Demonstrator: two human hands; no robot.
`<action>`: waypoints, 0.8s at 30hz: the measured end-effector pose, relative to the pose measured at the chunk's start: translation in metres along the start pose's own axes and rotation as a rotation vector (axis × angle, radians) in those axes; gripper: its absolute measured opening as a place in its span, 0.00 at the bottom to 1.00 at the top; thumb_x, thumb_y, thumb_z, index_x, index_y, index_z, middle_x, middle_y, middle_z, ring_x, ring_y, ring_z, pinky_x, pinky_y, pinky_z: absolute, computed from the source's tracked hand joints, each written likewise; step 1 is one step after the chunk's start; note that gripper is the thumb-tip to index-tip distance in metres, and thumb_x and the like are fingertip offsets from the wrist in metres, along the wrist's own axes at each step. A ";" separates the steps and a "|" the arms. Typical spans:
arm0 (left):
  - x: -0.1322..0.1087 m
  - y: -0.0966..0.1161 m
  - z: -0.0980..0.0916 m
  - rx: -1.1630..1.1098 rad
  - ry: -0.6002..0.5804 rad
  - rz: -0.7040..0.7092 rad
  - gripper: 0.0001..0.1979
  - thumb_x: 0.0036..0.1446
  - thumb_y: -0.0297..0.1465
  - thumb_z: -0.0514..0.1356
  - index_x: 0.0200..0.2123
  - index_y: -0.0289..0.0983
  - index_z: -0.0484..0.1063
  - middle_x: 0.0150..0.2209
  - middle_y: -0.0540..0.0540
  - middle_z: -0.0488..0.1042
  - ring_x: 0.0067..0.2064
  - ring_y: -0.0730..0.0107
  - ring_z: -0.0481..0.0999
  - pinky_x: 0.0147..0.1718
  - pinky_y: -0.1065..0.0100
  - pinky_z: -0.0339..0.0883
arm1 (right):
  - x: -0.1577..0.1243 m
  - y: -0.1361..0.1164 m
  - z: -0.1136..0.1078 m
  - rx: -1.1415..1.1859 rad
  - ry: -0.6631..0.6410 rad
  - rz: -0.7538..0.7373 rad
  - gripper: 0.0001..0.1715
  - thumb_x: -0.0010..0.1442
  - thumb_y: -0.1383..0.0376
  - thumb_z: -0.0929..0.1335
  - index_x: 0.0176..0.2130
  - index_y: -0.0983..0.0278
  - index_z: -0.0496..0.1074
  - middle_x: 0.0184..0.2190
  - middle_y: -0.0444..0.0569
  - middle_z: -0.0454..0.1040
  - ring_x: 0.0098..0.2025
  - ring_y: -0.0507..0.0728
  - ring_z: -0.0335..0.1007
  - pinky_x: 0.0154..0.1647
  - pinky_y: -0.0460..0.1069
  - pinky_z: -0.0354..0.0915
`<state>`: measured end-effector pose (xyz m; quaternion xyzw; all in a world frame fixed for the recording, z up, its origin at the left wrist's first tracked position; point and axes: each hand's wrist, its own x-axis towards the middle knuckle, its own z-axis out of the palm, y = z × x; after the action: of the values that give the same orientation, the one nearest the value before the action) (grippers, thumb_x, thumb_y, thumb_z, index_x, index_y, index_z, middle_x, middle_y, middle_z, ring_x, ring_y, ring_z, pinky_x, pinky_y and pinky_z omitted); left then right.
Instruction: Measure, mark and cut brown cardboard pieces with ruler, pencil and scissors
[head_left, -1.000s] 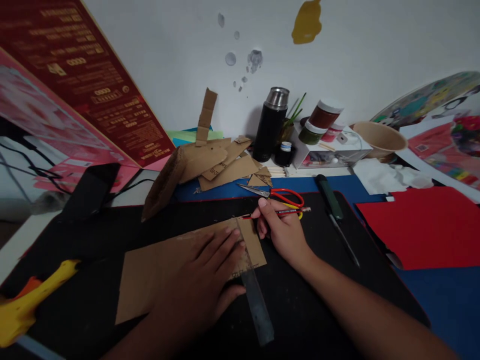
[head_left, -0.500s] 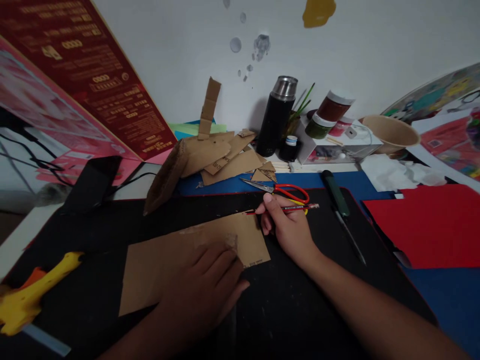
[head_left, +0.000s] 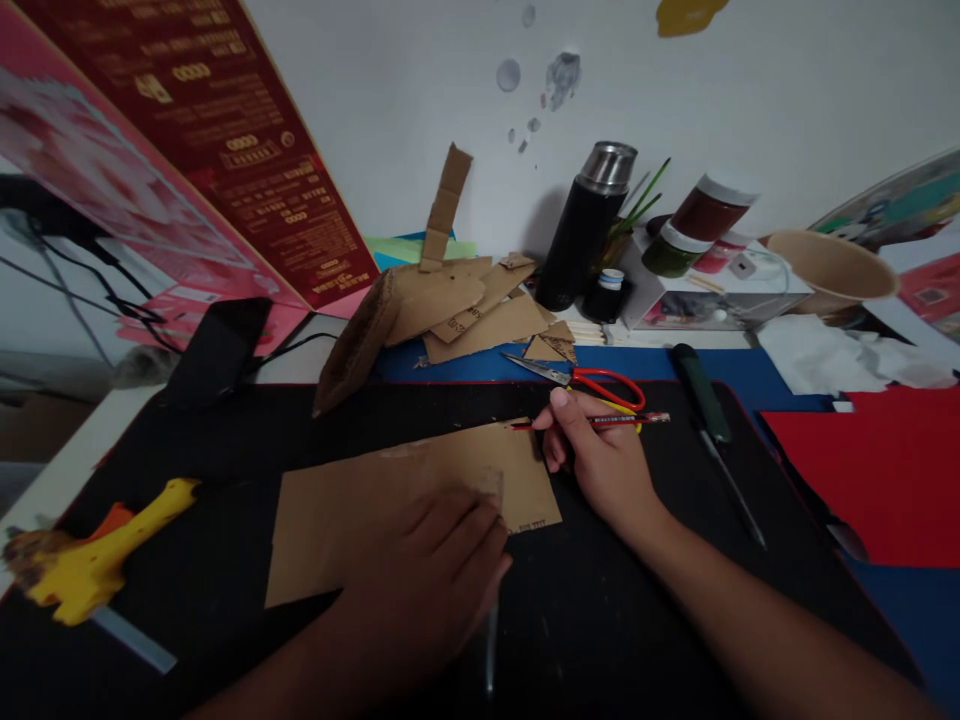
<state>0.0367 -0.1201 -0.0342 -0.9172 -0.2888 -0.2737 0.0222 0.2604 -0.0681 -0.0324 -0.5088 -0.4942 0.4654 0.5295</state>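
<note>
A rectangular piece of brown cardboard (head_left: pixel 352 500) lies on the black mat, its printed edge toward the right. My left hand (head_left: pixel 442 560) rests flat on its lower middle, fingers side by side and thumb close in. Beneath that hand runs a clear narrow strip (head_left: pixel 491 655), possibly a ruler; its far end shows over the cardboard. My right hand (head_left: pixel 600 455) pinches a red-and-black pencil (head_left: pixel 619 420), held nearly level, with the tip at the cardboard's top right corner. Just behind the right hand lie scissors (head_left: pixel 607 388) with red and yellow handles.
A yellow glue gun (head_left: pixel 112 555) lies at left on the mat. To the right is a green-handled screwdriver-like tool (head_left: pixel 701 395), beyond it red sheet material (head_left: pixel 877 480). Cardboard scraps (head_left: pixel 487 325), a black thermos (head_left: pixel 581 235) and paint jars (head_left: pixel 705 225) stand at the back.
The view has turned slightly left, so everything sits further right. My left thumb is drawn in closer, and more of the clear strip shows below the hand. The pencil tip stays near the same corner.
</note>
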 end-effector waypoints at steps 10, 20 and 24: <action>-0.014 0.009 0.008 0.044 -0.081 0.061 0.15 0.76 0.29 0.57 0.57 0.31 0.79 0.59 0.40 0.83 0.60 0.56 0.80 0.60 0.57 0.71 | -0.001 -0.002 0.001 -0.009 -0.004 -0.008 0.29 0.71 0.43 0.72 0.29 0.60 0.78 0.15 0.40 0.66 0.18 0.52 0.64 0.21 0.48 0.60; -0.018 0.008 0.015 0.022 -0.112 0.055 0.16 0.76 0.31 0.57 0.60 0.32 0.77 0.62 0.40 0.81 0.65 0.55 0.76 0.66 0.56 0.64 | -0.001 0.000 0.001 -0.005 -0.009 -0.022 0.30 0.71 0.42 0.72 0.29 0.61 0.78 0.15 0.39 0.67 0.18 0.52 0.64 0.22 0.48 0.61; -0.010 0.009 0.014 -0.003 -0.062 0.025 0.15 0.78 0.32 0.55 0.57 0.33 0.79 0.59 0.43 0.83 0.61 0.58 0.78 0.64 0.57 0.64 | -0.002 0.001 0.001 0.006 -0.008 -0.021 0.29 0.72 0.42 0.71 0.30 0.61 0.79 0.16 0.39 0.67 0.18 0.52 0.65 0.22 0.48 0.60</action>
<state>0.0411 -0.1304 -0.0501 -0.9288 -0.2773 -0.2452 0.0151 0.2598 -0.0695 -0.0339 -0.5002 -0.5004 0.4632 0.5338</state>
